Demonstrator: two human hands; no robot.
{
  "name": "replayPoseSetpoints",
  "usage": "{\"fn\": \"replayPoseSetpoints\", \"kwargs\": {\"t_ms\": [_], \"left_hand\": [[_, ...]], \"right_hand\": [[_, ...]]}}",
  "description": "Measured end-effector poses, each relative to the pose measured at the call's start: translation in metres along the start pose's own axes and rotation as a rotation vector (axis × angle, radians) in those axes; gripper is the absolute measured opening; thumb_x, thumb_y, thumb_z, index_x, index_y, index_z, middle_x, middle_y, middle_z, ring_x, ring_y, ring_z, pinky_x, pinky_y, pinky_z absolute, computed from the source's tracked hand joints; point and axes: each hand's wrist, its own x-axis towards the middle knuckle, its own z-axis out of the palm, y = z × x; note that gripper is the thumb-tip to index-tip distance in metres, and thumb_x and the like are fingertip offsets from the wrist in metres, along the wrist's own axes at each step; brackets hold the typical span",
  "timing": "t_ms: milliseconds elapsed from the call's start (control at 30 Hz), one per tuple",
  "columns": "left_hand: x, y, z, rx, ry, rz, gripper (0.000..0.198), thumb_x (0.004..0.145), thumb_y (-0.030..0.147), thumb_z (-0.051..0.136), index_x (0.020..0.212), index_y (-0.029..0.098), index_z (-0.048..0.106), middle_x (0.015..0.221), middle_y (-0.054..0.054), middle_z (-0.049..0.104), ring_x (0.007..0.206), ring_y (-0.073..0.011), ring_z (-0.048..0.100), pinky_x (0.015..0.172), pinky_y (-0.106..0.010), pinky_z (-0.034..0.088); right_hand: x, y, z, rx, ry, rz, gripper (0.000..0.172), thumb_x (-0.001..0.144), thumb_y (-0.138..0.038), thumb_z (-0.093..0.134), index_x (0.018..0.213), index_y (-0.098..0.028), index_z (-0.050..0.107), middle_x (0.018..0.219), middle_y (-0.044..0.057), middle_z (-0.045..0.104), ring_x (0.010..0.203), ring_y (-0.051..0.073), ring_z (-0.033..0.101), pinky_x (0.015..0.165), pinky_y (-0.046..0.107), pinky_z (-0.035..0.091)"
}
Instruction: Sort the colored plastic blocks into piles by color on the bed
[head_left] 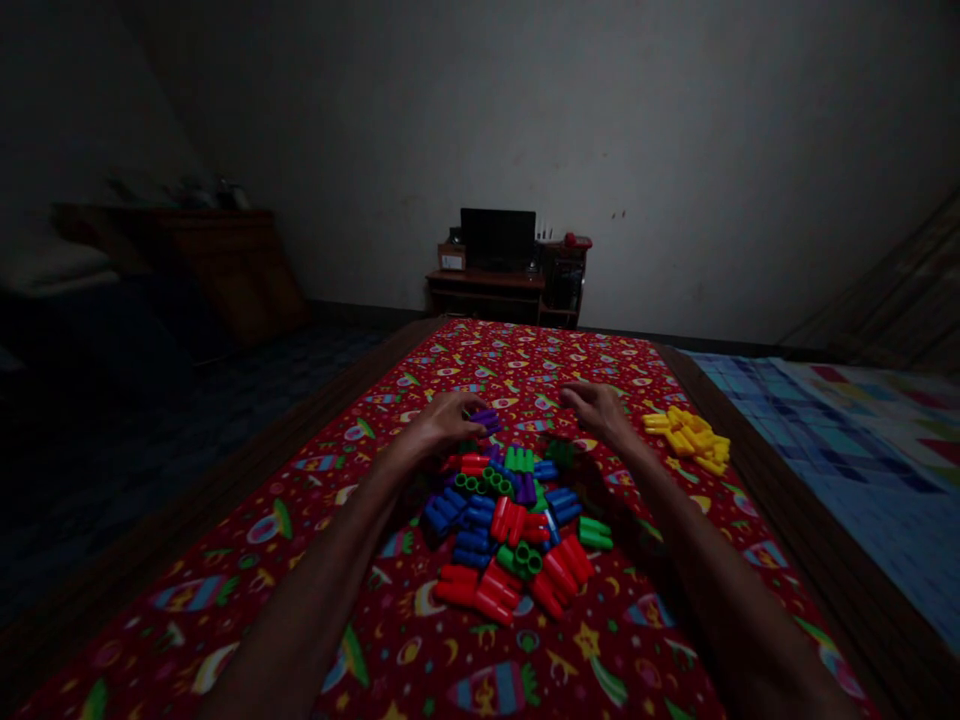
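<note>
My left hand [452, 415] is closed on a purple building block [486, 421], a plastic piece made of joined tubes, just above the far side of a mixed pile. My right hand [598, 407] hovers beyond the pile at the right, its fingers bent and apart, with nothing visible in them. Red blocks [510, 520], blue blocks [446, 508] and green blocks [519, 459] lie jumbled between my forearms. Another purple block [525, 490] sits among them. Off to the right of my right hand is a separate heap of yellow blocks [694, 438].
A red patterned cloth [420, 660] covers the surface, with brown edging [739, 425] along its sides. Against the far wall stands a desk [487, 280] with a monitor [498, 238]. A wooden cabinet [232, 270] is at the left, a checkered cloth [817, 470] at the right.
</note>
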Motion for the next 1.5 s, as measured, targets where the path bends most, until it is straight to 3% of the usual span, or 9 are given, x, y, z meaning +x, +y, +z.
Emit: {"fn": "replayPoseSetpoints", "kwargs": {"t_ms": [100,233,367,533,767,967,1133,1300,1500], "left_hand": [[0.0,0.022,0.011,-0.096,0.122,0.103,0.038,0.069,0.023,0.069,0.106,0.018,0.068,0.099,-0.005,0.071,0.083,-0.0183,0.067,0.072,-0.025,0.053],[0.0,0.031,0.024,-0.153,0.096,0.198,0.038,0.071,0.024,0.068,0.109,0.018,0.065,0.103,-0.005,0.069,0.083,-0.0175,0.067,0.075,-0.028,0.054],[-0.003,0.014,0.027,0.009,0.079,0.138,0.036,0.074,0.028,0.068,0.108,0.017,0.066,0.106,-0.01,0.068,0.088,-0.0204,0.067,0.081,-0.031,0.053],[-0.006,0.002,0.027,0.139,-0.182,0.089,0.017,0.08,0.027,0.059,0.082,0.019,0.073,0.079,-0.007,0.073,0.074,-0.0183,0.067,0.065,-0.023,0.048],[0.001,0.01,0.031,0.119,-0.163,0.035,0.029,0.066,0.017,0.063,0.09,0.023,0.076,0.084,-0.003,0.076,0.077,-0.0186,0.069,0.065,-0.021,0.049],[0.003,0.01,0.026,-0.025,-0.054,-0.025,0.029,0.067,0.014,0.055,0.088,0.017,0.075,0.076,-0.002,0.074,0.07,-0.0168,0.067,0.063,-0.021,0.049],[0.006,0.011,0.027,-0.226,0.086,-0.009,0.028,0.068,0.016,0.054,0.091,0.013,0.07,0.074,-0.001,0.07,0.066,-0.0144,0.065,0.058,-0.021,0.051],[0.006,0.011,0.034,-0.135,0.04,0.076,0.026,0.07,0.015,0.053,0.089,0.017,0.07,0.079,-0.001,0.07,0.072,-0.0146,0.065,0.063,-0.021,0.051],[0.005,0.006,0.047,-0.06,-0.146,0.211,0.024,0.074,0.02,0.056,0.092,0.015,0.071,0.087,-0.005,0.072,0.079,-0.0189,0.065,0.069,-0.023,0.048]], "right_hand": [[-0.008,-0.027,0.021,0.169,-0.221,-0.084,0.035,0.088,-0.034,0.052,0.111,-0.016,0.07,0.097,0.008,0.075,0.083,0.021,0.07,0.068,0.029,0.053],[-0.008,-0.026,0.028,0.114,-0.27,-0.152,0.026,0.085,-0.027,0.055,0.099,-0.017,0.074,0.089,0.005,0.076,0.08,0.02,0.07,0.071,0.028,0.052],[0.001,0.012,0.005,-0.072,-0.043,-0.006,0.025,0.085,-0.028,0.053,0.088,-0.016,0.075,0.085,0.008,0.075,0.077,0.021,0.07,0.07,0.029,0.051],[0.003,0.054,-0.021,-0.262,0.157,0.099,0.032,0.087,-0.031,0.048,0.093,-0.013,0.074,0.091,0.011,0.075,0.084,0.023,0.068,0.077,0.032,0.05],[0.006,0.05,-0.034,-0.322,0.308,0.124,0.033,0.084,-0.026,0.047,0.102,-0.014,0.073,0.101,0.01,0.074,0.096,0.023,0.066,0.09,0.034,0.047],[0.0,0.005,-0.013,-0.091,-0.048,-0.003,0.03,0.085,-0.024,0.049,0.097,-0.015,0.075,0.084,0.006,0.075,0.077,0.02,0.07,0.071,0.028,0.052],[-0.016,-0.017,0.029,-0.009,-0.277,-0.148,0.031,0.085,-0.028,0.056,0.111,-0.019,0.07,0.103,0.008,0.074,0.09,0.022,0.069,0.077,0.03,0.052],[-0.028,-0.028,0.043,-0.179,-0.404,-0.273,0.035,0.086,-0.02,0.056,0.119,-0.015,0.066,0.087,0.008,0.073,0.074,0.017,0.066,0.067,0.023,0.044],[-0.031,-0.053,0.018,-0.228,-0.526,-0.326,0.031,0.095,-0.028,0.045,0.105,-0.014,0.071,0.077,0.005,0.069,0.062,0.012,0.057,0.057,0.021,0.034]]}}
